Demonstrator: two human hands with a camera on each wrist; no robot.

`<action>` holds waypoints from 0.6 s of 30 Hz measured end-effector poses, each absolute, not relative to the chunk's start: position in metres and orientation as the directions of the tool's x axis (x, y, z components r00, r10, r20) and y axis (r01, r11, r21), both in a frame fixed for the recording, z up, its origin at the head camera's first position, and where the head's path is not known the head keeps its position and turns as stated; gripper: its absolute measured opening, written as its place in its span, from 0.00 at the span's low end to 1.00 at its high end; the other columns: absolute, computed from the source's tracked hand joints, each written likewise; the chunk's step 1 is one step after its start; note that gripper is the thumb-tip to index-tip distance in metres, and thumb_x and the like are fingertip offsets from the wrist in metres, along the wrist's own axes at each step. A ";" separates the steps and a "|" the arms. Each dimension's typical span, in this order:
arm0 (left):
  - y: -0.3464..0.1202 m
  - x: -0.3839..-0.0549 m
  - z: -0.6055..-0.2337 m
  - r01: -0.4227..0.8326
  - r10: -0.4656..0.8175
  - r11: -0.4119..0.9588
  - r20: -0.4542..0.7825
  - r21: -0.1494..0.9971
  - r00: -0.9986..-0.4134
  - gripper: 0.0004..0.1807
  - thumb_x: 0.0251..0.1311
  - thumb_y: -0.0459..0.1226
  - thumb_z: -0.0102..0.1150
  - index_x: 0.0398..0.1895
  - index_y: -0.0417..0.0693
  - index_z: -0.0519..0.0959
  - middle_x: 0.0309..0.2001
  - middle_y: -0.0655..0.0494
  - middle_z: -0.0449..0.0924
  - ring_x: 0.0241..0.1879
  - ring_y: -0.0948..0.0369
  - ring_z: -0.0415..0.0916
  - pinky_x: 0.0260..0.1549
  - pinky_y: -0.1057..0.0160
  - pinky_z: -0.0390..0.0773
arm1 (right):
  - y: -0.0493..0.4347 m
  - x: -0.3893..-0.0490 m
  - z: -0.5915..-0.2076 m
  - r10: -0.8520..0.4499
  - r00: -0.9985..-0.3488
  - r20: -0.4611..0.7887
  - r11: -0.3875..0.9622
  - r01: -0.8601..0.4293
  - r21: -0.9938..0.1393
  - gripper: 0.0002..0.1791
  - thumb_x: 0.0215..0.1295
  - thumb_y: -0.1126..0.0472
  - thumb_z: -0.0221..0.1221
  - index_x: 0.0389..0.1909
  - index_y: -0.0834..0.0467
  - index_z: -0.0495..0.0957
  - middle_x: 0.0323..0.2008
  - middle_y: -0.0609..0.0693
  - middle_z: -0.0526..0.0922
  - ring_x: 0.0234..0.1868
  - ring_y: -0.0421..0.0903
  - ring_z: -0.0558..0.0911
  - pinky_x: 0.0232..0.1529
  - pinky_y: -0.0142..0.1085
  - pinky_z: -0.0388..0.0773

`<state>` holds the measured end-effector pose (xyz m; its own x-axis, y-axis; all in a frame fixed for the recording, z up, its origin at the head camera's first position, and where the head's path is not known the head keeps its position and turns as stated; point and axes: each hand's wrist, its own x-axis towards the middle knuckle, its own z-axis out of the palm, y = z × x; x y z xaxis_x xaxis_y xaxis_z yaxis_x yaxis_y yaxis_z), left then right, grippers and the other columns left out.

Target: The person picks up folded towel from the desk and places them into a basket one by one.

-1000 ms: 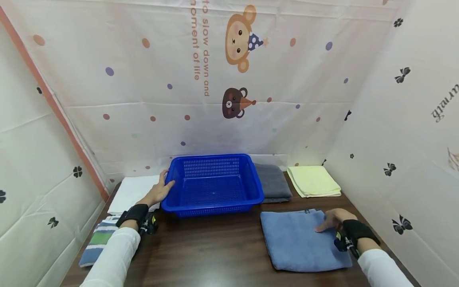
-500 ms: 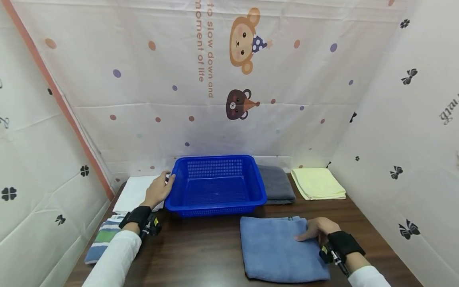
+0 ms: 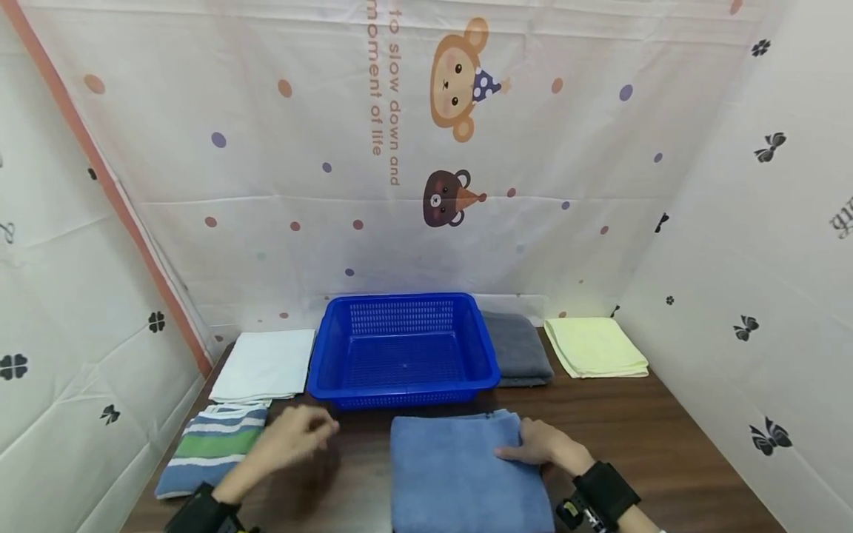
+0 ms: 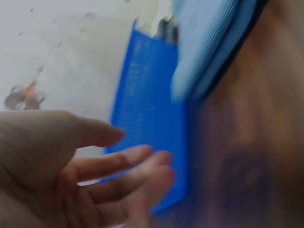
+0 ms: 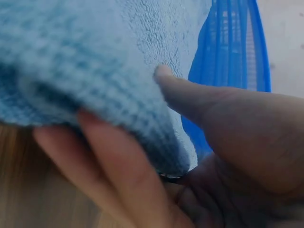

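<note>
A folded blue towel (image 3: 460, 474) is near the front of the table, gripped at its right edge by my right hand (image 3: 543, 448). In the right wrist view the thumb lies on top of the towel (image 5: 95, 61) and the fingers (image 5: 118, 166) are under its folded edge. My left hand (image 3: 293, 437) is over the table between the striped towel and the blue towel, holding nothing. Its fingers (image 4: 118, 185) are loosely bent, with the thumb apart from them, in the left wrist view. Behind both hands stands a blue plastic basket (image 3: 406, 396) with nothing in it.
A folded white towel (image 3: 266, 363) lies left of the basket, with a striped blue, green and white towel (image 3: 213, 448) in front of it. To the basket's right are a folded grey towel (image 3: 516, 352) and a folded yellow towel (image 3: 596, 348). Printed sheets (image 3: 300, 148) enclose the table.
My right hand has brought the blue towel leftward across the table, to the front of the basket. My left hand has let go of the basket's left rim and come nearer.
</note>
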<state>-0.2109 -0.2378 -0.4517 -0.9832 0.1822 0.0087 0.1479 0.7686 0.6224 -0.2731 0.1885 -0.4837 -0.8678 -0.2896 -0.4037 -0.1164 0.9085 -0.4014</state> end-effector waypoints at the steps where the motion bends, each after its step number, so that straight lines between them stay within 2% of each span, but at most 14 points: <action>1: -0.235 -0.206 -0.458 0.164 0.215 0.769 -0.008 0.617 -0.977 0.10 0.68 0.43 0.61 0.37 0.48 0.86 0.22 0.61 0.82 0.18 0.68 0.75 0.17 0.65 0.72 | 0.185 -0.279 -0.496 -0.312 -0.864 -0.396 0.892 -0.124 -0.434 0.47 0.63 0.37 0.66 0.59 0.79 0.69 0.42 0.68 0.81 0.39 0.57 0.85 0.45 0.51 0.82; 3: -0.228 -0.199 -0.473 0.204 0.271 0.738 -0.005 0.644 -0.963 0.11 0.68 0.44 0.62 0.39 0.46 0.86 0.23 0.60 0.84 0.18 0.70 0.75 0.18 0.66 0.73 | 0.184 -0.296 -0.531 -0.364 -0.844 -0.395 0.830 -0.101 -0.548 0.52 0.61 0.33 0.66 0.62 0.77 0.67 0.41 0.67 0.82 0.30 0.54 0.86 0.34 0.48 0.84; 5: -0.221 -0.194 -0.488 0.219 0.295 0.693 0.007 0.687 -0.955 0.11 0.68 0.43 0.62 0.41 0.43 0.84 0.25 0.60 0.84 0.19 0.72 0.74 0.20 0.67 0.73 | 0.177 -0.302 -0.548 -0.378 -0.834 -0.401 0.766 -0.038 -0.642 0.53 0.61 0.32 0.65 0.66 0.74 0.64 0.41 0.65 0.82 0.22 0.53 0.85 0.25 0.46 0.83; 7: -0.216 -0.191 -0.499 0.211 0.297 0.666 0.006 0.716 -0.955 0.11 0.68 0.41 0.62 0.43 0.41 0.83 0.26 0.59 0.83 0.21 0.72 0.74 0.22 0.67 0.73 | 0.181 -0.313 -0.580 -0.436 -0.808 -0.397 0.649 0.024 -0.760 0.57 0.59 0.29 0.64 0.70 0.71 0.61 0.39 0.62 0.83 0.17 0.53 0.84 0.18 0.44 0.81; 10: -0.214 -0.187 -0.504 0.148 0.237 0.696 -0.030 0.702 -0.971 0.13 0.66 0.41 0.64 0.45 0.40 0.79 0.26 0.60 0.80 0.22 0.70 0.73 0.23 0.65 0.72 | 0.180 -0.317 -0.592 -0.494 -0.797 -0.349 0.550 0.025 -0.835 0.47 0.65 0.34 0.63 0.67 0.69 0.67 0.35 0.57 0.84 0.20 0.53 0.86 0.22 0.45 0.83; 12: -0.215 -0.183 -0.505 0.101 0.207 0.716 -0.071 0.691 -0.976 0.16 0.65 0.42 0.65 0.47 0.39 0.77 0.26 0.60 0.78 0.24 0.67 0.72 0.24 0.63 0.71 | 0.191 -0.328 -0.615 -0.556 -0.761 -0.335 0.484 0.031 -0.874 0.42 0.65 0.33 0.62 0.62 0.67 0.73 0.31 0.56 0.84 0.21 0.51 0.86 0.22 0.43 0.83; 14: -0.213 -0.178 -0.507 0.048 0.207 0.680 -0.129 0.731 -0.970 0.22 0.65 0.42 0.65 0.52 0.33 0.73 0.27 0.57 0.78 0.25 0.63 0.74 0.24 0.61 0.73 | 0.199 -0.327 -0.620 -0.584 -0.733 -0.348 0.470 0.043 -0.881 0.34 0.67 0.36 0.62 0.54 0.63 0.79 0.30 0.55 0.85 0.21 0.48 0.87 0.22 0.42 0.84; 15: -0.212 -0.176 -0.508 0.030 0.217 0.652 -0.149 0.757 -0.965 0.25 0.66 0.42 0.65 0.54 0.31 0.71 0.28 0.56 0.79 0.26 0.62 0.75 0.25 0.61 0.74 | 0.201 -0.323 -0.617 -0.608 -0.719 -0.337 0.469 0.018 -0.883 0.31 0.71 0.38 0.58 0.51 0.63 0.80 0.29 0.56 0.86 0.21 0.48 0.87 0.22 0.41 0.84; 18: -0.208 -0.172 -0.510 -0.016 0.251 0.549 -0.183 0.836 -0.951 0.33 0.67 0.41 0.63 0.62 0.23 0.62 0.32 0.52 0.82 0.30 0.59 0.79 0.29 0.60 0.79 | 0.207 -0.313 -0.610 -0.633 -0.679 -0.372 0.428 0.095 -0.899 0.28 0.72 0.42 0.60 0.54 0.64 0.77 0.32 0.56 0.87 0.23 0.48 0.89 0.24 0.42 0.85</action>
<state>-0.1725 -0.2076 -0.5097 -0.9507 0.2505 -0.1826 -0.0159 0.5489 0.8357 -0.3131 0.2070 -0.6101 -0.6792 -0.6325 -0.3723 0.0946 0.4276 -0.8990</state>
